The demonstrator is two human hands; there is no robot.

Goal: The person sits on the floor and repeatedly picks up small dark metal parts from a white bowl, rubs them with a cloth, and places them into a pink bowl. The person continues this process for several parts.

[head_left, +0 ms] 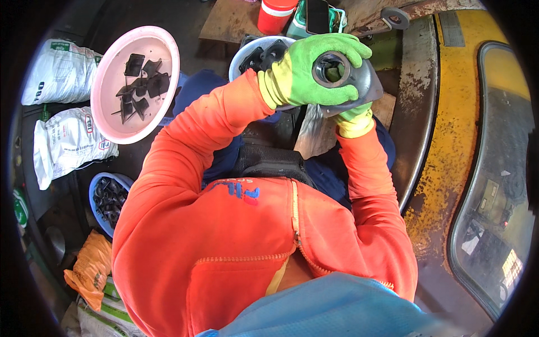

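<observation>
Up in front of me I hold a dark grey part [366, 83] with a round open collar and a wide, flat flange with small corner holes. My left hand [303, 63], in a green glove with a yellow cuff, is closed round its collar side, fingers above and thumb below. From beneath, my right hand [356, 114] supports the part. Most of that gloved hand is hidden behind the flange, so its fingers barely show. Some green shows through the collar's hole. Just behind my left hand stands a pale basin [238, 58] holding black moulded pieces [273, 51].
A pink basin [173, 90] with several black pieces stands at the left, beside white sacks [62, 73]. Below it is a blue basin [93, 194] of small dark parts. A rusty yellow machine [441, 185] with a window borders my right. A red tub [275, 19] and phone [318, 17] are ahead.
</observation>
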